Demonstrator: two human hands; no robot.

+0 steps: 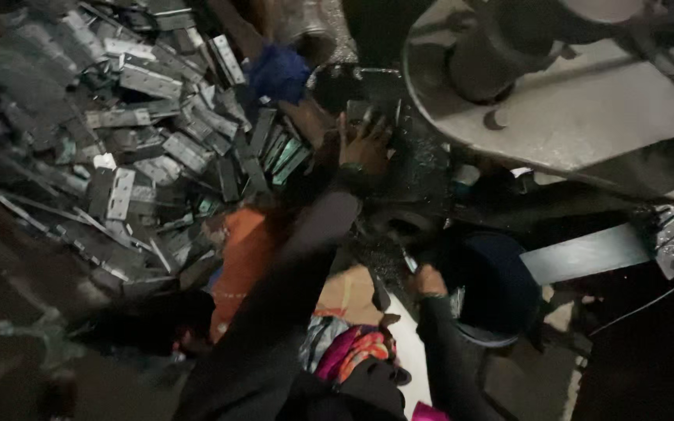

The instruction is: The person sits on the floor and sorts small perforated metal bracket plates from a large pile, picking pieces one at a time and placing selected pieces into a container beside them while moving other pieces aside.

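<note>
Left hand: we see our left hand (pixel 364 144) stretched forward at the end of a dark sleeve, fingers spread and pressed flat on a small grey metal plate (pixel 368 113) that sits on the dark bed of the press machine (pixel 555 117).
Left grip: flattened on top of the plate, fingers apart rather than curled round it; we read it as a press, not a clamp.
Metal plate: directly under and just beyond the left fingertips, its far edge showing past them; the light is too dim for us to tell its exact shape.
Right hand: our right hand (pixel 429 279) is lower and nearer to us, below the machine's bed, beside a dark blue round container (pixel 497 284).
Right grip: the fingers look curled together around something small and pale; we cannot tell what it is, nor how firmly it is held.
Hinge pile: a big heap of grey metal hinges (pixel 118 117) lies to the left of the left hand, its closest pieces just beside the wrist.
Blue cloth: a blue rag (pixel 278 74) sits beyond and to the left of the left hand, at the pile's edge.
Orange cloth: orange fabric (pixel 243 257) lies under the left forearm, nearer to us than the grip.
Machine wheel: a large pale round part of the press rises to the right of the left hand.
</note>
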